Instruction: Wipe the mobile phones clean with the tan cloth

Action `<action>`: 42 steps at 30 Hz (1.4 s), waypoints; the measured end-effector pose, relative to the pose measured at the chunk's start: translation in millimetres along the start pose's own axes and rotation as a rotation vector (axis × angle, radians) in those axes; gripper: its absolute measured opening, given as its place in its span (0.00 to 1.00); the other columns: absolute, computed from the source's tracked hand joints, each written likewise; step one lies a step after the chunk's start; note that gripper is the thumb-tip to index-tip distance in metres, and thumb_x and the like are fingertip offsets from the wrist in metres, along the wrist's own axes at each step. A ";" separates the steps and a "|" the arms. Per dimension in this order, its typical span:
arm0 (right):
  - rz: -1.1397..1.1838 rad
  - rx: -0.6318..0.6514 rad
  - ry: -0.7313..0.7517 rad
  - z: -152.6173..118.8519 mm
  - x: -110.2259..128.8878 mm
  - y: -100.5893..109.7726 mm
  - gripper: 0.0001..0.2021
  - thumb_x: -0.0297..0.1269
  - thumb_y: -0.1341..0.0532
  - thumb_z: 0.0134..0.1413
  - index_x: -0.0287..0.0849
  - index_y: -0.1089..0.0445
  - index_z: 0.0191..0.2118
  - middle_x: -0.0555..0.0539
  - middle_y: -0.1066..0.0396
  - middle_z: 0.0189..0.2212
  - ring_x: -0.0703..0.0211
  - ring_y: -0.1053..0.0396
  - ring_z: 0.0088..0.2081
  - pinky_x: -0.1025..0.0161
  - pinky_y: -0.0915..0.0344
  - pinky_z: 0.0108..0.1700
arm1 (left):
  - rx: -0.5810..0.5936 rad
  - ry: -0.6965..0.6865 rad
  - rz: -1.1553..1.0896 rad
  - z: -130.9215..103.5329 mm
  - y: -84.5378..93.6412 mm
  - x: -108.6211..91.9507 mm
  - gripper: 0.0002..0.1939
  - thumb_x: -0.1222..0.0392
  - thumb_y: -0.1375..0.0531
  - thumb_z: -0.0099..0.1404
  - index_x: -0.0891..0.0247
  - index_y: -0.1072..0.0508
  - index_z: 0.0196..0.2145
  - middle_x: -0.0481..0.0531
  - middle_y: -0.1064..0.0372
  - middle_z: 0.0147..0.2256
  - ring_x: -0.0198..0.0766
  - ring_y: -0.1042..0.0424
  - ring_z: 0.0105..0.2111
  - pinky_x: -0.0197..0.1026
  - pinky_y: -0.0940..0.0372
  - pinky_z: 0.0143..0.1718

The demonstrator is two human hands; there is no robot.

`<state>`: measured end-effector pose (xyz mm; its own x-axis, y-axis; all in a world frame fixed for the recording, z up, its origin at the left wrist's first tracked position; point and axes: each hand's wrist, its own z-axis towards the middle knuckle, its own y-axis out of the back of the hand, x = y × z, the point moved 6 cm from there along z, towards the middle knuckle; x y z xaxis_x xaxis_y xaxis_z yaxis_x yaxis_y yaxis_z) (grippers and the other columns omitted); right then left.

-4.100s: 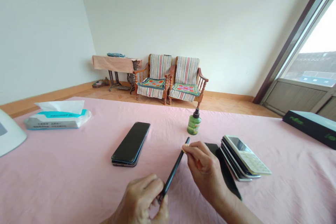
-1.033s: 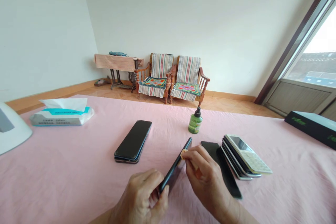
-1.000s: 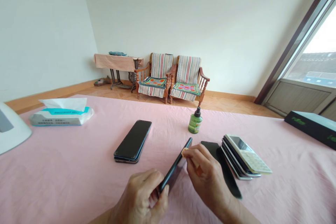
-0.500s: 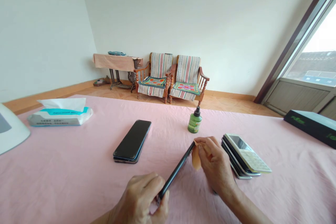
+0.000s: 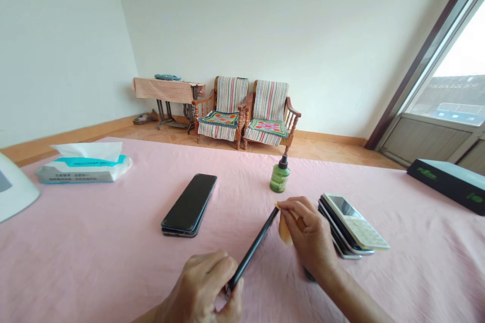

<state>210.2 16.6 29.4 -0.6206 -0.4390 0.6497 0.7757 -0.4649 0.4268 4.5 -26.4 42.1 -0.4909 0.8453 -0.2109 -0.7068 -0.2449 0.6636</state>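
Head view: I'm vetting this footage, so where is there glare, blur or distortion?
In the head view, the window is partly washed out white; the door frame leans, probably wide-angle distortion; print on the tissue pack is too blurred to read.

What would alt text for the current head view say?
Left hand grips a dark phone edge-up; right hand holds a yellowish cloth at its far end. Phone stacks and a green bottle rest on pink cloth.
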 end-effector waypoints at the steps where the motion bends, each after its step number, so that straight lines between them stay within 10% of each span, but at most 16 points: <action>1: 0.003 -0.003 0.030 -2.2 4.7 -1.3 0.08 0.31 0.44 0.61 0.43 0.27 0.38 0.46 0.30 0.36 0.59 0.30 0.37 0.64 0.33 0.38 | 0.004 -0.002 -0.003 0.4 0.3 -0.2 0.10 0.71 0.48 0.61 0.60 0.38 0.25 0.43 0.42 0.19 0.33 0.36 0.18 0.34 0.43 0.21; 8: -0.012 0.085 0.180 -16.2 33.9 -15.6 0.13 0.26 0.48 0.62 0.44 0.28 0.45 0.46 0.32 0.36 0.61 0.30 0.35 0.65 0.32 0.37 | 0.016 0.029 -0.023 0.4 0.4 0.5 0.10 0.70 0.49 0.62 0.60 0.39 0.25 0.43 0.41 0.19 0.32 0.36 0.18 0.33 0.42 0.21; 42: -0.062 -0.070 0.076 0.0 12.3 -9.9 0.10 0.28 0.45 0.61 0.42 0.26 0.40 0.45 0.31 0.35 0.58 0.30 0.36 0.63 0.31 0.38 | 0.032 0.020 -0.062 -0.9 -2.3 3.3 0.09 0.70 0.48 0.63 0.61 0.38 0.26 0.43 0.41 0.20 0.32 0.36 0.19 0.35 0.43 0.23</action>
<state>194.9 15.8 33.1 -0.6760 -0.4636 0.5728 0.7274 -0.5446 0.4176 4.1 -23.5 39.2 -0.4569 0.8485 -0.2670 -0.7199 -0.1763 0.6713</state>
